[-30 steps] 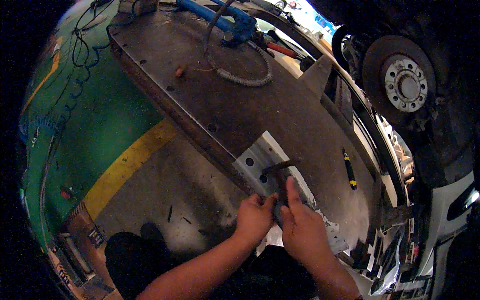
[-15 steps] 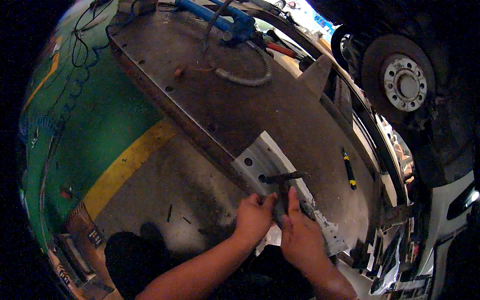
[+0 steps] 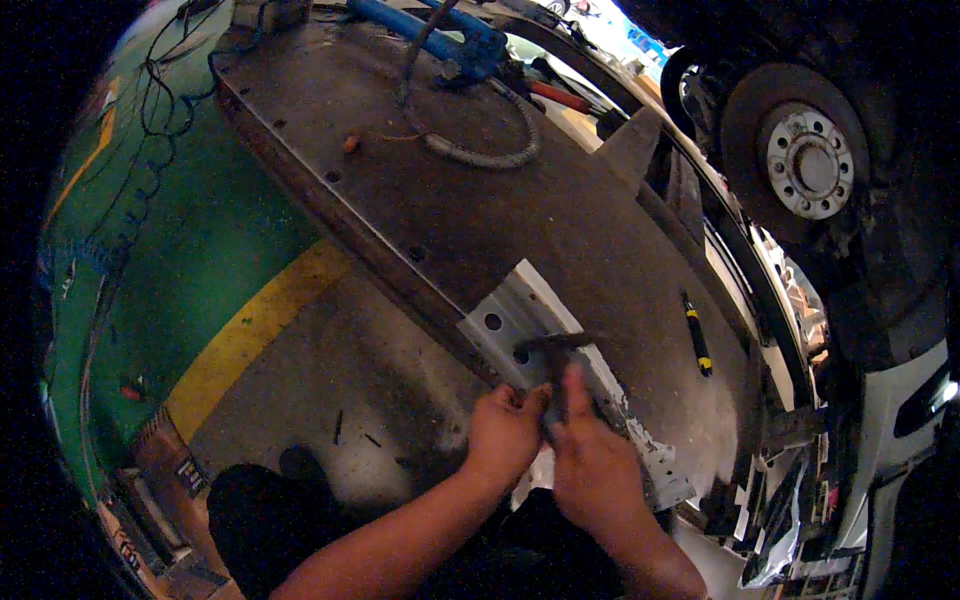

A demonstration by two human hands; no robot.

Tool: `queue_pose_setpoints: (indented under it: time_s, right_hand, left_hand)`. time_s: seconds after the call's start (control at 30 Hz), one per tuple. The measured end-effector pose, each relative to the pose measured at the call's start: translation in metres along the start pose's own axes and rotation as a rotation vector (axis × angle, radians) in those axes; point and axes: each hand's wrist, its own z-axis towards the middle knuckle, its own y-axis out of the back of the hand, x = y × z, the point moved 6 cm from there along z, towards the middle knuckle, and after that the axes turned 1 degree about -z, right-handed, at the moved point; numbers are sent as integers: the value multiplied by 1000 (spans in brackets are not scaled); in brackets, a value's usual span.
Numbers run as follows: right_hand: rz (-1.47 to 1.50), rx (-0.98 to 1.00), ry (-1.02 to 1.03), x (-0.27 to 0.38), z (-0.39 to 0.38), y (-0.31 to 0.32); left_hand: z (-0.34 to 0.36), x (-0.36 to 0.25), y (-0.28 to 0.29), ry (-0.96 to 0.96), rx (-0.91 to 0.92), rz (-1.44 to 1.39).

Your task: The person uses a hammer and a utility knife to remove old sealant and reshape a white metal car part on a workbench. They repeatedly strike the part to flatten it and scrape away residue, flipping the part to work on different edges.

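A bent silver sheet-metal panel (image 3: 530,302) with round holes and flaking white edges lies along the near edge of a brown metal platform. At the panel's near-left edge, my left hand (image 3: 505,432) is closed, its thumb and fingers pinching the rim. My right hand (image 3: 600,465) is wrapped round the handle of a dark hammer (image 3: 560,342), index finger stretched along it. The slim hammer head is over the panel, close to one hole; whether it touches the metal I cannot tell. Part of the handle is hidden by the hand and blurred.
A yellow-and-black utility knife (image 3: 697,335) lies right on the platform (image 3: 450,215). Blue hydraulic equipment (image 3: 470,50) with a hose (image 3: 490,158) rests at the far end. A brake disc (image 3: 800,150) hangs at upper right. Cables (image 3: 155,150) trail over the green floor at left.
The hammer and my right hand have shifted slightly left and up, and the hammer head tilts differently. My left hand keeps its hold on the panel. The whole view has moved a little.
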Motion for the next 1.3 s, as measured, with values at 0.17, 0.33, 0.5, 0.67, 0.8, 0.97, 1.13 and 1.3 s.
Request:
queue_pose_setpoints:
  time_s: [0.17,0.33,0.5,0.67,0.8,0.97,1.13,1.3]
  right_hand:
    - [69,-13,5,4,3,4]
    - [519,-237,-204,-35,-58,32]
    - [639,-521,-420,-117,-110,78]
    - [124,-489,-509,-228,-117,86]
    - [-104,-378,-492,-247,-105,71]
    - [-344,-308,-413,-270,-83,39]
    - [-403,-321,-427,-264,-71,30]
    - [-95,-372,-313,-193,-66,56]
  left_hand:
    - [1,4,1,-56,-4,-24]
    - [4,21,-3,96,91,-180]
    - [-22,8,0,124,144,-200]
    - [-48,-14,6,9,318,104]
    - [-65,-58,9,-329,251,474]
    - [-72,-78,9,-416,272,553]
    - [-75,-88,9,-339,304,453]
    - [-74,-87,12,-322,206,607]
